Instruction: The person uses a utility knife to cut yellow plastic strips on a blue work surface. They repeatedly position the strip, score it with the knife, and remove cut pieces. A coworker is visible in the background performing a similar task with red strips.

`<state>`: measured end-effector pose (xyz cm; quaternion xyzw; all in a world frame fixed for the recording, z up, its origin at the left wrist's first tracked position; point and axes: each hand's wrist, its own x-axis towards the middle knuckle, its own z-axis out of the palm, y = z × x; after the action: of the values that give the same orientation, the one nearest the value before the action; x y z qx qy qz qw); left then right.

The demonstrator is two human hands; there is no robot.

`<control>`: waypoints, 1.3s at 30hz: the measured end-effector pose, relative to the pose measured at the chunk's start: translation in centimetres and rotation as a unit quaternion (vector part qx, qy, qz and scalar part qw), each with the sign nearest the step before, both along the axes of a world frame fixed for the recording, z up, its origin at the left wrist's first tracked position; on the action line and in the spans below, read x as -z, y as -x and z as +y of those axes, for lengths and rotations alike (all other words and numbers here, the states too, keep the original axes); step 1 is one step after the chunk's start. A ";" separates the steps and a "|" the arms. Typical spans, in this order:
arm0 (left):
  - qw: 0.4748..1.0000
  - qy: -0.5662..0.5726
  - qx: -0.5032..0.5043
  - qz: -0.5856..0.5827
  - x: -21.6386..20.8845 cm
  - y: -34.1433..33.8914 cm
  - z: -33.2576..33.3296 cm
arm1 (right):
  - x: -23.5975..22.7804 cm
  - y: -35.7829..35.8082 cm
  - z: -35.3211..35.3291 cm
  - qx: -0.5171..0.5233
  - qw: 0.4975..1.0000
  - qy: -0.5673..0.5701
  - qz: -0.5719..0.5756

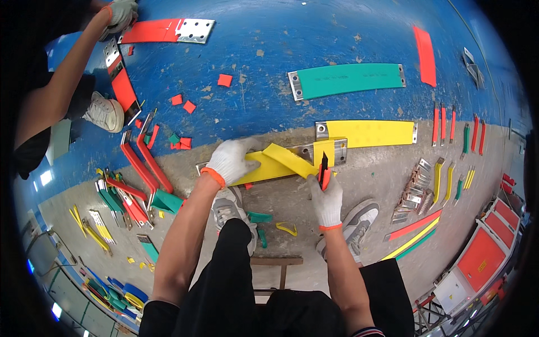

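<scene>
In front of me lies a flat metal busbar (339, 154) with holes in its bare end and a yellow sleeve (269, 173) over its length. My left hand (233, 161), in a white glove with an orange cuff, grips the sleeved part near its left end. A cut flap of yellow sleeving (289, 159) folds up and slants across the bar toward my right hand (327, 201). That gloved hand is closed on a red and black utility knife (324, 173), its tip pointing away from me. A separate yellow piece (324, 153) still wraps the bar by the bare end.
Beyond lie a yellow-sleeved busbar (370, 133) and a green-sleeved busbar (351, 80). Another person's gloved hand (120, 16) holds a red-sleeved bar (163, 31) at far left. Bent red bars (140, 163) lie left; copper-coloured stacked parts (414, 191) lie right. Yellow and green scraps (259, 217) sit between my shoes.
</scene>
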<state>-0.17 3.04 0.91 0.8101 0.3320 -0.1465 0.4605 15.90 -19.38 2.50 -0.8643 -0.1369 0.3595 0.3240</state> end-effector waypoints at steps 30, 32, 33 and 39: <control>0.996 -0.027 -0.084 0.024 2.1 0.9 -0.5 | -0.7 0.9 3.5 -0.255 0.952 0.098 -0.140; 0.996 -0.015 -0.081 0.026 2.2 0.4 -0.4 | 0.2 1.3 1.8 -0.265 0.938 0.025 -0.221; 0.996 -0.009 -0.082 0.031 2.3 0.6 -0.2 | 0.0 1.2 1.0 -0.265 0.939 0.010 -0.216; 0.996 -0.024 -0.085 0.020 2.1 1.3 -0.4 | -2.1 0.6 -3.5 -0.309 0.929 -0.049 -0.197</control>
<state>-1.44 2.60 -1.23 0.7870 0.4117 -0.1149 0.4449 15.29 -22.93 4.56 -0.8154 -0.4760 0.2575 0.2055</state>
